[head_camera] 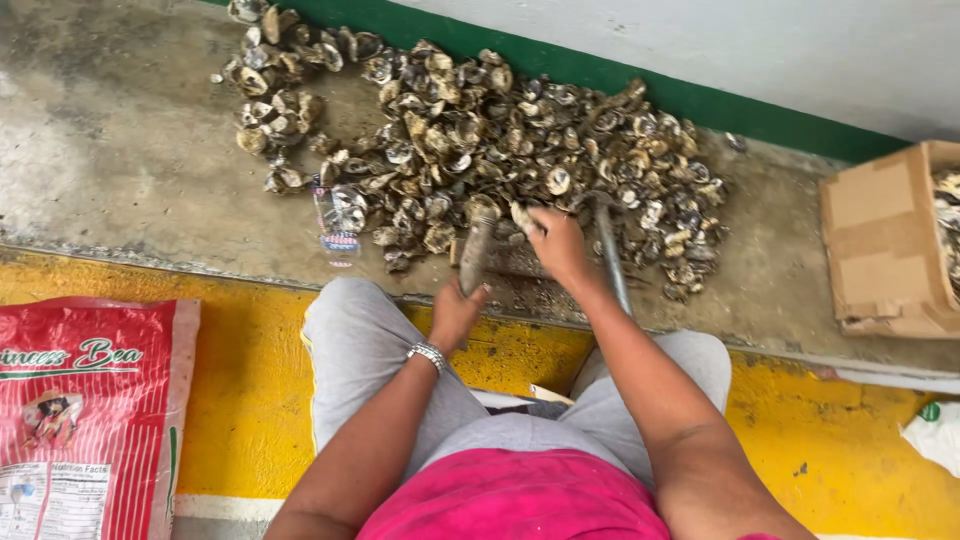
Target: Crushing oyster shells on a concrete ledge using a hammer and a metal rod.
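I sit on a yellow curb with grey trousers and a pink top, facing a big heap of oyster shells (480, 140) on the concrete floor. My left hand (455, 312), with a metal watch at the wrist, grips the handle of a muddy tool (477, 248) that points away from me toward the heap. My right hand (557, 245) holds an oyster shell (522, 217) at the heap's near edge, just right of the tool's head. A grey metal rod (610, 255) runs beside my right forearm.
A brown cardboard box (885, 240) holding shells stands at the right. A red printed sack (85, 420) lies at the left on the yellow curb (250, 380). A crushed clear plastic bottle (338, 225) lies by the heap. A white-and-green wall (700, 60) runs behind.
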